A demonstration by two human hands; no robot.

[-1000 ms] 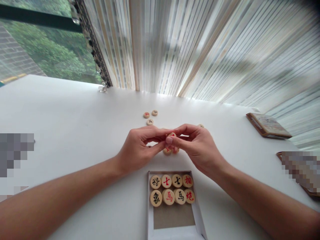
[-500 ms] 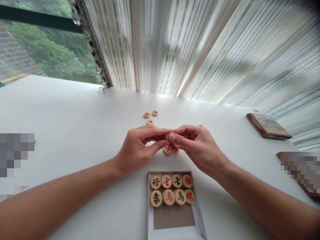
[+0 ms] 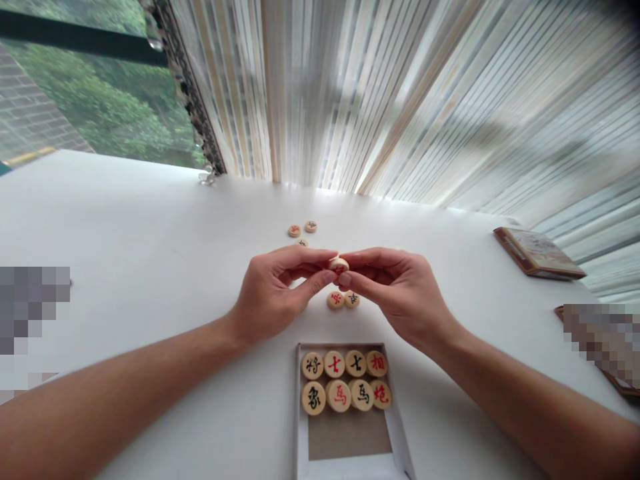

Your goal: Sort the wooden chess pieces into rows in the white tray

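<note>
Above the table, my left hand (image 3: 277, 287) and my right hand (image 3: 403, 287) meet fingertip to fingertip. Both pinch Chinese chess pieces (image 3: 339, 266), round and wooden with a red character; it looks like a small stack, but the fingers hide how many. Just below the hands lie a red-marked piece (image 3: 335, 300) and a black-marked piece (image 3: 352, 299), side by side. Nearer me stands an open shallow box (image 3: 349, 437), with two rows of pieces, red and black, at its far end and bare brown bottom in front.
Behind my left hand lie a red piece (image 3: 295, 231), a black piece (image 3: 311, 227) and a partly hidden piece (image 3: 302, 243). On the right are a flat brown box (image 3: 540, 253) and a blurred-out second one (image 3: 595, 350). A striped curtain (image 3: 320, 100) hangs behind the table.
My fingers have shifted around the held pieces, and a red-marked face now shows between them. The right fingers have moved slightly right, uncovering the black-marked piece below.
</note>
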